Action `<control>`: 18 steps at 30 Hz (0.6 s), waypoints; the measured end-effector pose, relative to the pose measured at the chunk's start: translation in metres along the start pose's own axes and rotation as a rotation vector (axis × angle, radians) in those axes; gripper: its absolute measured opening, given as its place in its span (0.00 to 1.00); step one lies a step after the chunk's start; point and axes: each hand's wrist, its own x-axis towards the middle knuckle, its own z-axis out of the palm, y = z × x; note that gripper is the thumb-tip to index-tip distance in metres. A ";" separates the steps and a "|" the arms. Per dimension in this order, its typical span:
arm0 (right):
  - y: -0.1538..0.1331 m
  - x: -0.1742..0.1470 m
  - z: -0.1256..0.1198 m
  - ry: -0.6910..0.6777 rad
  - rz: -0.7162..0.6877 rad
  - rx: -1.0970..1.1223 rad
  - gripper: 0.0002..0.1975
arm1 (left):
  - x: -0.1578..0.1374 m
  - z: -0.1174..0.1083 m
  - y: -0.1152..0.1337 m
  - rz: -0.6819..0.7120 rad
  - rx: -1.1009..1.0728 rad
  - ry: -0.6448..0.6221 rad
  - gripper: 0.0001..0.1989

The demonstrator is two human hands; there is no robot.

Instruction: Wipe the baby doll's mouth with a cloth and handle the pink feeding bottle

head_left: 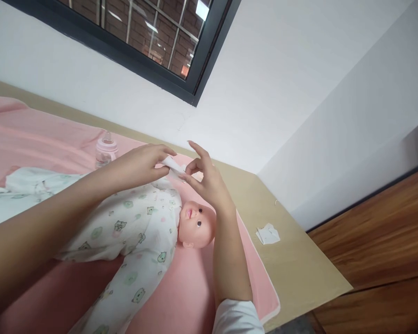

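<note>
The left hand [148, 162] pinches a thin white cloth [173, 163]; the right hand [207, 183] pinches its right end, beyond the baby doll [198, 227].

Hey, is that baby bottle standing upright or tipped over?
Upright: the baby bottle has its teat pointing up, above the pink collar, with the clear body below.
</note>
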 end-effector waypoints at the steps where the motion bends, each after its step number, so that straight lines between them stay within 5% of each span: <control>1: 0.007 0.001 0.000 0.038 0.015 0.018 0.37 | 0.001 -0.002 -0.002 -0.005 0.004 -0.011 0.25; 7: 0.060 0.002 -0.008 0.250 0.229 0.094 0.36 | 0.006 -0.029 -0.018 -0.128 0.046 0.008 0.21; 12: 0.086 -0.005 -0.021 0.271 0.510 0.119 0.15 | 0.006 -0.051 -0.041 -0.230 0.086 0.064 0.22; 15: 0.099 -0.009 -0.027 0.275 0.570 0.049 0.03 | 0.004 -0.063 -0.069 -0.289 0.022 0.082 0.25; 18: 0.114 -0.014 -0.029 0.239 0.619 -0.025 0.08 | 0.001 -0.074 -0.115 -0.402 -0.011 0.118 0.25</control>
